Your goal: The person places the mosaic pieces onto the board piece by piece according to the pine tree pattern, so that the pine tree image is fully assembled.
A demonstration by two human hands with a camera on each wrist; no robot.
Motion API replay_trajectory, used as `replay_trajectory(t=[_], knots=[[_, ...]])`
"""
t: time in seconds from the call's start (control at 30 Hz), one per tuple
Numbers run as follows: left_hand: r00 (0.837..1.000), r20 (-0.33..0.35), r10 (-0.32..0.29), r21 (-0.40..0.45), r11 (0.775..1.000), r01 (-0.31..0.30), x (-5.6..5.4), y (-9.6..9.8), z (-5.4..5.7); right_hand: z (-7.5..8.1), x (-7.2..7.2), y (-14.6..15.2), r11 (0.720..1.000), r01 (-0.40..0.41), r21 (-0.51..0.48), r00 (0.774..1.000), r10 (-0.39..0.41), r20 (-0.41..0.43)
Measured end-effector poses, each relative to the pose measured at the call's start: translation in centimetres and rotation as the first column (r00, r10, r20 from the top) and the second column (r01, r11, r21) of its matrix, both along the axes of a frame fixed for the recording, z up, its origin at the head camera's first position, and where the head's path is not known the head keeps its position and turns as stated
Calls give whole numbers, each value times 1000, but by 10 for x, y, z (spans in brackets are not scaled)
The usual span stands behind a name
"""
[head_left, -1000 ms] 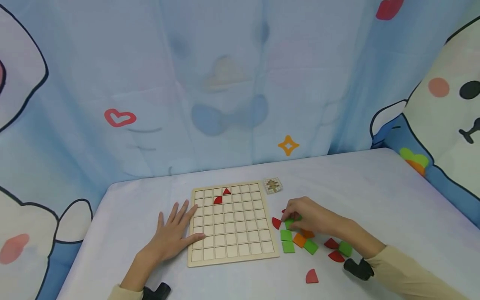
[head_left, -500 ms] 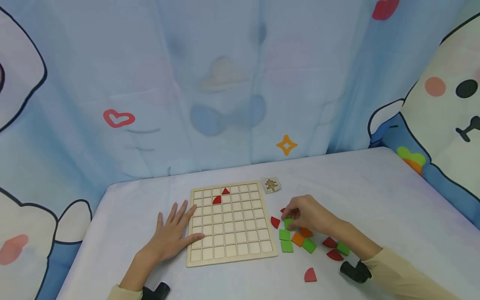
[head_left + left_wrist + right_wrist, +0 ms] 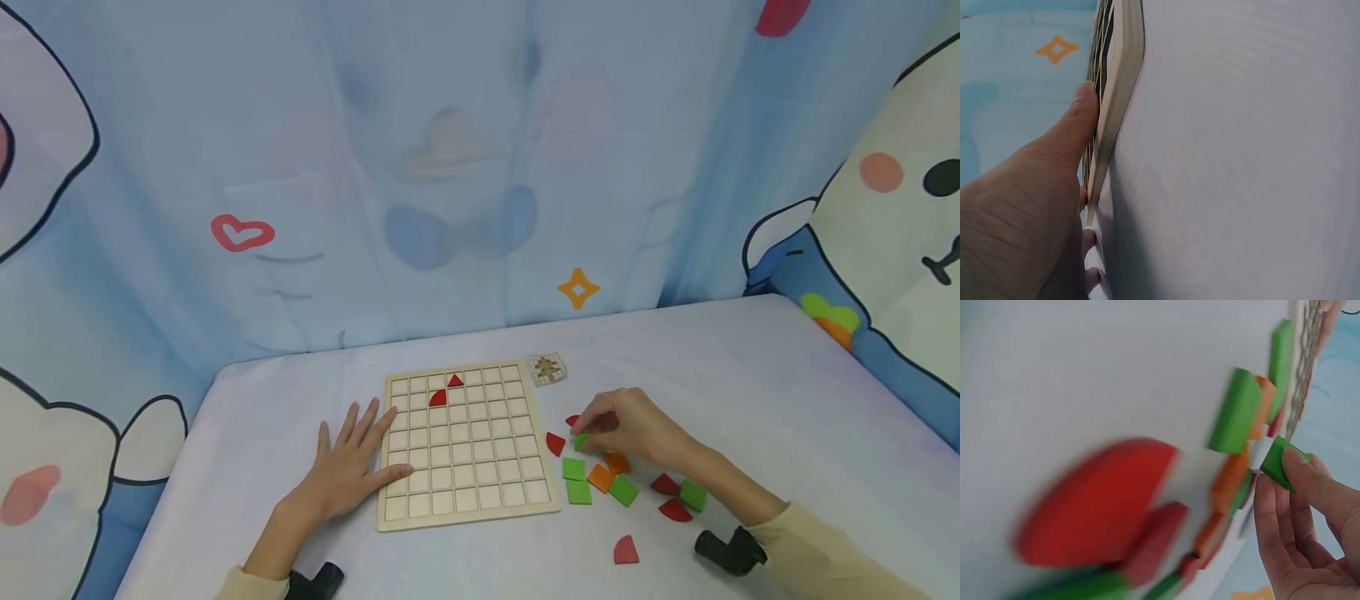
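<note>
Left hand: spread at the left edge of the wooden grid board, with the thumb reaching onto the cells; grip released, holding nothing.
Right hand: bent over the right side of the scene; grasping the green square between thumb and fingers.
Green square: pinched in the right fingertips, to the right of the board; tilted in the right wrist view, partly covered by fingers; height above the white tablecloth hard to tell.
Red triangle: set in the farthest row of the board, left of the middle.
Red quarter-round: set one row nearer and one column left of the triangle.
Green pair: lying on the cloth just beside the board's right edge, one nearer than the other.
Orange squares: lying to the right of the green pair, near another green tile.
Right cluster: two red pieces beside a green tile, near the right wrist.
Lone red piece: nearest of all, well apart from the rest.
Pattern card: just beside the board's far right corner.
Curtain: light blue, printed, hanging behind.
</note>
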State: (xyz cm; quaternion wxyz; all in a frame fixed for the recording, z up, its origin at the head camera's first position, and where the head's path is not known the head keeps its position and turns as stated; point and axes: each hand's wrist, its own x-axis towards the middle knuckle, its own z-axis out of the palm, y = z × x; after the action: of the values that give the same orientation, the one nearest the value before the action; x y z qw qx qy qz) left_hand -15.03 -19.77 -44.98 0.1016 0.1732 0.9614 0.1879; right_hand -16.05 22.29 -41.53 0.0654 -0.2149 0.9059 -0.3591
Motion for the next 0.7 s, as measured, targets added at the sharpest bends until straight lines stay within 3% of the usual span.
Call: replay_trajectory(t=[0.17,0.4,0.7], knots=[[1000,-17,-3,30,1000,3,0,-1,-2,6,-15,-16,996,-48,-69,998,45,-45],[997,-72,0,49,999,4,-2,-3,-13,6,-47,-72,983,-145,-113,983,130,-126],[1000,2,12,10,1000,-12,-2,-1,-2,3,-75,-130,970,-221,-97,963,201,-181]])
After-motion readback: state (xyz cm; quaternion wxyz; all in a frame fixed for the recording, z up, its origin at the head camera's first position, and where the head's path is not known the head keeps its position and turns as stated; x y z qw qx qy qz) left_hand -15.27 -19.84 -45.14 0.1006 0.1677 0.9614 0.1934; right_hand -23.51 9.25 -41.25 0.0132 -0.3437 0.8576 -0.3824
